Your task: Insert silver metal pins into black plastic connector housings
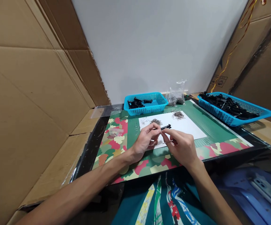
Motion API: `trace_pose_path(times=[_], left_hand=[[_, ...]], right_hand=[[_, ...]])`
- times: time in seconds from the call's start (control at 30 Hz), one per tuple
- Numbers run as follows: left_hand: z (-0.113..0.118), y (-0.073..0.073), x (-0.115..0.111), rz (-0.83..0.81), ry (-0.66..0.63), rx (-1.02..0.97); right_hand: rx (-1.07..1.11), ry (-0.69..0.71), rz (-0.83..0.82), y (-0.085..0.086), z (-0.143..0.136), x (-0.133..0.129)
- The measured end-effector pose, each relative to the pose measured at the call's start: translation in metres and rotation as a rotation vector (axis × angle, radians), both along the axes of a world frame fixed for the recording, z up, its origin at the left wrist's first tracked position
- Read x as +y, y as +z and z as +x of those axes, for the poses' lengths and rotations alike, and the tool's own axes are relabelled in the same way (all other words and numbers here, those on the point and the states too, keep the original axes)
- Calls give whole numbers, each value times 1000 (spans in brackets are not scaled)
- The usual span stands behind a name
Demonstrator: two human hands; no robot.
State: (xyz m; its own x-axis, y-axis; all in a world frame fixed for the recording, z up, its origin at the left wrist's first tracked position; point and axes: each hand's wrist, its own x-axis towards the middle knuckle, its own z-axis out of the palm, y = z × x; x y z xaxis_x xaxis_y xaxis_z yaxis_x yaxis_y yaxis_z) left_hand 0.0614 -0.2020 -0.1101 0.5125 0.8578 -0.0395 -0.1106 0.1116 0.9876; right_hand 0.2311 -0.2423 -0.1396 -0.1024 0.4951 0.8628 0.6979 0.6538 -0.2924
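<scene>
My left hand (146,138) is closed around a slim black plastic part (166,127), whose forked end points up and to the right. Close against it, the thumb and index finger of my right hand (182,146) pinch together at the part's near side. A thin metal rod (168,142) sticks out from under the right fingers; its kind is not clear. Whatever lies between the right fingertips is too small to make out. Just beyond the hands, a pile of tiny metal pieces (156,122) rests on a white sheet (193,132), with a second pile (178,115) farther right.
A blue basket (147,111) with several black parts stands at the back. Another blue basket (233,121), heaped with black parts, is at the right. Clear bags (176,97) stand by the wall. A small plastic bag (116,132) lies left. Cardboard walls (32,93) flank the table.
</scene>
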Motion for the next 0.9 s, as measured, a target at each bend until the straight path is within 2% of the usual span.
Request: trace_pose_path(times=[0.17,0.43,0.9], left_hand=[[2,0,-3,48,-40,-11],[2,-2,-5,184,-7,34],[-5,1,-8,476,13,239]], right_hand=[[107,13,-21,3,1,-3],[354,143,-268,7,2,-9],[447,160,-288,7,2,-6]])
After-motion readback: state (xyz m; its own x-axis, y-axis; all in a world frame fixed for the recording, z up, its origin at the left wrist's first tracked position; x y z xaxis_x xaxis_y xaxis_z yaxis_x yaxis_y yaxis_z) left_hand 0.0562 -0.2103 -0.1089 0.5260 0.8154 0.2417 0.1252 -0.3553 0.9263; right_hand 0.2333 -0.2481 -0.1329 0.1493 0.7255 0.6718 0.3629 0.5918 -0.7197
